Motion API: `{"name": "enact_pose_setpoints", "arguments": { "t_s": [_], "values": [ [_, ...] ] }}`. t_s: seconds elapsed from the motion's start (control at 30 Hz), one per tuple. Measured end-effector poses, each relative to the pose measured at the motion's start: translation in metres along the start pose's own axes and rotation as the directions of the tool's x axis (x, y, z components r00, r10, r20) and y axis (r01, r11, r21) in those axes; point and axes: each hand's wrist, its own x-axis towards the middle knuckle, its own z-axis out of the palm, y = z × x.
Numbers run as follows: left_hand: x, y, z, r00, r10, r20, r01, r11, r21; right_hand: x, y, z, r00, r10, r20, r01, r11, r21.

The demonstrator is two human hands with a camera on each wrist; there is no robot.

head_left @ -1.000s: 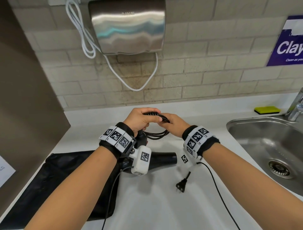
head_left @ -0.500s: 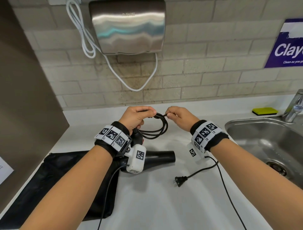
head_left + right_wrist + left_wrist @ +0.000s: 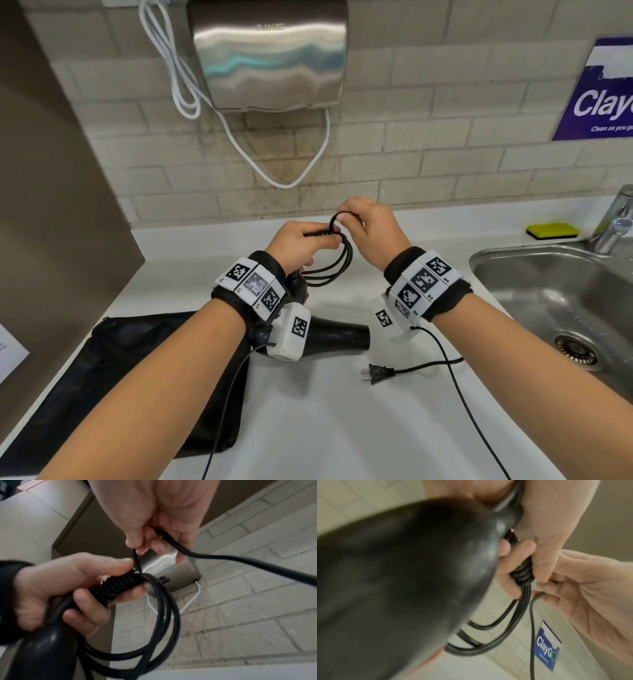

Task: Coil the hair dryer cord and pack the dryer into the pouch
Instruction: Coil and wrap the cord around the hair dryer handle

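Your left hand [image 3: 301, 245] is gripping the gathered loops of the black cord [image 3: 337, 263] at the frame's centre, fingers curled round them. Your right hand [image 3: 371, 229] is pinching a loop just beside it. The hair dryer [image 3: 337, 337] is showing below your left wrist, the plug [image 3: 375, 372] lying lower right of it, the pouch [image 3: 113, 370] lower left.
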Motion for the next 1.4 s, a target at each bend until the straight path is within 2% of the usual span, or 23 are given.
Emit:
{"name": "enact_pose_setpoints", "arguments": {
  "t_s": [0.07,0.17,0.23,0.33,0.43,0.53,0.6,0.67,0.77,0.83,0.9,1.0,1.07,1.1,1.13,1.17,1.2,1.23,1.27,1.3,1.33,1.4],
  "values": [
    [0.000,-0.001,-0.002,0.996,-0.017,-0.085,0.010,0.997,-0.074,-0.001,0.002,-0.005,0.999,0.032,0.011,-0.032,0.999,-0.003],
    [0.002,-0.003,-0.004,0.985,-0.051,-0.163,0.026,0.988,-0.152,-0.003,0.008,-0.014,0.991,0.088,0.099,-0.083,0.995,-0.054],
    [0.003,-0.003,-0.004,0.982,-0.069,-0.175,0.037,0.983,-0.179,-0.005,0.013,-0.020,0.979,0.128,0.160,-0.113,0.989,-0.099],
    [0.004,-0.003,-0.005,0.982,-0.084,-0.169,0.043,0.972,-0.232,-0.011,0.026,-0.028,0.954,0.239,0.180,-0.204,0.959,-0.196],
    [0.004,-0.003,-0.005,0.979,-0.083,-0.184,0.031,0.963,-0.267,-0.020,0.038,-0.037,0.883,0.420,0.211,-0.354,0.889,-0.289],
    [0.005,-0.003,-0.004,0.975,-0.087,-0.205,0.026,0.959,-0.284,-0.027,0.041,-0.045,0.816,0.508,0.278,-0.357,0.819,-0.448],
    [0.007,-0.003,-0.004,0.969,-0.095,-0.226,0.025,0.955,-0.295,-0.033,0.041,-0.045,0.780,0.537,0.323,-0.392,0.820,-0.417],
    [0.008,-0.003,-0.002,0.966,-0.100,-0.237,0.026,0.955,-0.297,-0.037,0.041,-0.043,0.764,0.550,0.337,-0.482,0.834,-0.267],
    [0.008,-0.002,0.002,0.966,-0.102,-0.239,0.028,0.955,-0.295,-0.040,0.047,-0.038,0.815,0.546,0.193,-0.551,0.834,-0.032],
    [0.007,-0.002,0.005,0.966,-0.102,-0.238,0.030,0.957,-0.288,-0.041,0.052,-0.035,0.849,0.520,0.094,-0.527,0.846,0.076],
    [0.007,-0.001,0.009,0.966,-0.098,-0.239,0.028,0.959,-0.280,-0.045,0.058,-0.032,0.866,0.497,0.066,-0.501,0.856,0.128],
    [0.008,0.000,0.015,0.967,-0.087,-0.240,0.020,0.963,-0.269,-0.058,0.061,-0.025,0.905,0.424,0.022,-0.425,0.905,0.034],
    [0.008,0.000,0.019,0.969,-0.081,-0.233,0.019,0.966,-0.257,-0.072,0.060,-0.018,0.949,0.314,-0.019,-0.314,0.946,-0.083],
    [0.008,0.001,0.020,0.969,-0.079,-0.232,0.019,0.968,-0.250,-0.079,0.061,-0.014,0.964,0.265,0.018,-0.260,0.956,-0.136],
    [0.008,0.001,0.021,0.970,-0.079,-0.232,0.020,0.970,-0.243,-0.085,0.064,-0.010,0.961,0.249,0.121,-0.227,0.958,-0.174],
    [0.008,0.001,0.021,0.970,-0.078,-0.230,0.022,0.971,-0.237,-0.090,0.067,-0.006,0.918,0.282,0.278,-0.230,0.951,-0.206],
    [0.008,0.001,0.021,0.971,-0.076,-0.226,0.023,0.973,-0.229,-0.095,0.070,-0.001,0.821,0.352,0.449,-0.264,0.932,-0.248],
    [0.007,0.001,0.021,0.972,-0.076,-0.221,0.027,0.976,-0.218,-0.101,0.074,0.004,0.690,0.433,0.580,-0.304,0.901,-0.310],
    [0.006,0.001,0.021,0.974,-0.075,-0.216,0.030,0.978,-0.206,-0.108,0.077,0.009,0.574,0.506,0.644,-0.336,0.863,-0.378],
    [0.006,0.001,0.021,0.975,-0.074,-0.209,0.032,0.980,-0.197,-0.114,0.081,0.014,0.503,0.562,0.656,-0.352,0.827,-0.438],
    [0.005,0.001,0.021,0.977,-0.072,-0.202,0.033,0.982,-0.187,-0.120,0.085,0.020,0.475,0.600,0.644,-0.348,0.800,-0.488],
    [0.004,0.001,0.022,0.979,-0.066,-0.194,0.031,0.984,-0.175,-0.129,0.090,0.029,0.454,0.639,0.621,-0.290,0.765,-0.575]
  ]
}}
